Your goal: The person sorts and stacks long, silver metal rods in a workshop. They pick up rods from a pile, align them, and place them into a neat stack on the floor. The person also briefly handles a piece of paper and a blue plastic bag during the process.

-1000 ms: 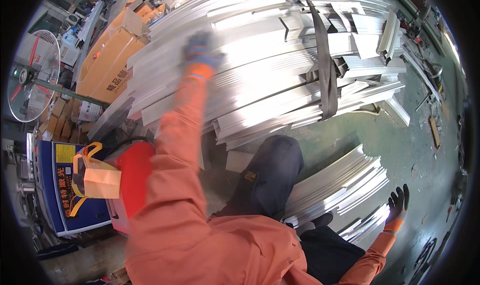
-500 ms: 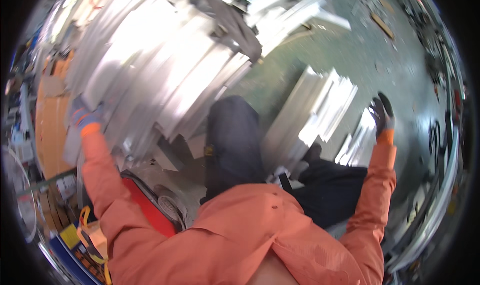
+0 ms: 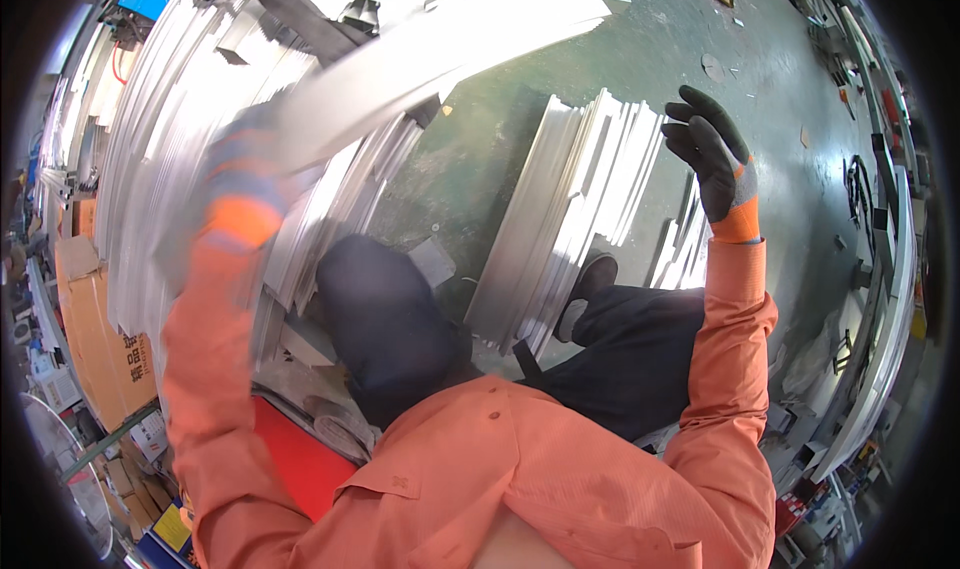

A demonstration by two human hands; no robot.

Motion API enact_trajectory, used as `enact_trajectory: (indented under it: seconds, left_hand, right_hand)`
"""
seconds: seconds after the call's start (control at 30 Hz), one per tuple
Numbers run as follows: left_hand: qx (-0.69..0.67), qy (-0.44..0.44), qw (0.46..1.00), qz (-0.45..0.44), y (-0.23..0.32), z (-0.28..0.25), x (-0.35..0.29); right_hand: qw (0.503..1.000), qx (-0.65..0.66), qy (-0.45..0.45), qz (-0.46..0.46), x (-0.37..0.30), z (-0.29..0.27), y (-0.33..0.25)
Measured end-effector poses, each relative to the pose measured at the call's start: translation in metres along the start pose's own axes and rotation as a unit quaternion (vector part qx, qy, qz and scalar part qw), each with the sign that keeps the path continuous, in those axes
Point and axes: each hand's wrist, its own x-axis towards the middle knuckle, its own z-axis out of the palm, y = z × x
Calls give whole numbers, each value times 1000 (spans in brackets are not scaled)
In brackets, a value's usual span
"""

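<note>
My left hand (image 3: 245,179), in a grey glove with an orange cuff, is smeared by motion. It is closed on the near end of a long pale metal profile (image 3: 430,59), which is lifted and slants away to the upper right over the stacked profiles (image 3: 135,179). Raised at the right, my right hand (image 3: 712,154) wears a dark-palmed glove; its fingers are stretched and nothing is in them. Below and left of that hand, a bundle of silver profiles (image 3: 555,209) lies on the floor between my legs.
Shorter profiles (image 3: 682,234) lie beyond my right leg. A cardboard box (image 3: 95,319) stands at the left, with a red panel (image 3: 295,454) near my left side. Long bars (image 3: 890,299) run along the right edge. A dark strap (image 3: 300,14) crosses the far stack.
My left hand has risen from the stack's left side and moved right, bringing a long profile up with it. My right hand has moved up and slightly left, still empty. The view has shifted.
</note>
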Motion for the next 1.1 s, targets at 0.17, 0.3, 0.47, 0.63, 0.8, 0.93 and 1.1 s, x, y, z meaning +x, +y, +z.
enact_trajectory:
  seconds: [0.17,0.3,0.47,0.63,0.8,0.93,1.1]
  left_hand:
    - [139,-148,972,-115,119,150,94]
    - [30,-158,972,-173,171,243,105]
    - [-24,-191,951,-240,190,327,96]
    - [-27,-214,949,-229,187,370,81]
    - [-99,-258,941,-194,166,374,66]
    - [-118,-302,924,-200,180,309,64]
    - [-316,-292,902,-38,143,183,32]
  right_hand:
    - [999,31,-12,-25,11,11,-12]
    - [999,25,17,-31,8,2,-20]
    - [999,-32,32,-6,9,-11,-6]
    - [995,-51,78,21,4,-16,7]
    - [997,-45,52,19,18,-11,11]
    - [998,-50,-11,35,26,-7,6]
    - [997,-66,15,26,22,11,7]
